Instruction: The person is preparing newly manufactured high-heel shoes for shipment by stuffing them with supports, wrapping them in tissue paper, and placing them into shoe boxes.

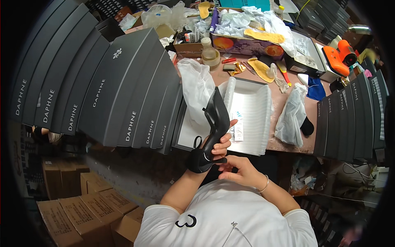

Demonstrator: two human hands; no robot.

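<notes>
My left hand [222, 145] is wrapped around a black high-heeled shoe [217, 119] with a strap. It is held tilted in front of my chest, toe pointing away and its black sole side partly turned up. My right hand [242, 172], with a bracelet on the wrist, has its thumb and fingers bent at the tip of the slim heel. Behind the shoe lies an open shoebox [177, 133] with white tissue paper [196, 88]. Beside it, a white-lined box part [249, 96] holds a ribbed white sheet and a small printed card [238, 128].
Grey shoeboxes [119, 86] stand stacked at the left, more [349, 115] at the right. A white-wrapped bundle [291, 117], yellow insoles [260, 69], a glass jar [211, 57] and an orange tool [338, 57] lie on the table. Cardboard cartons [96, 210] sit below left.
</notes>
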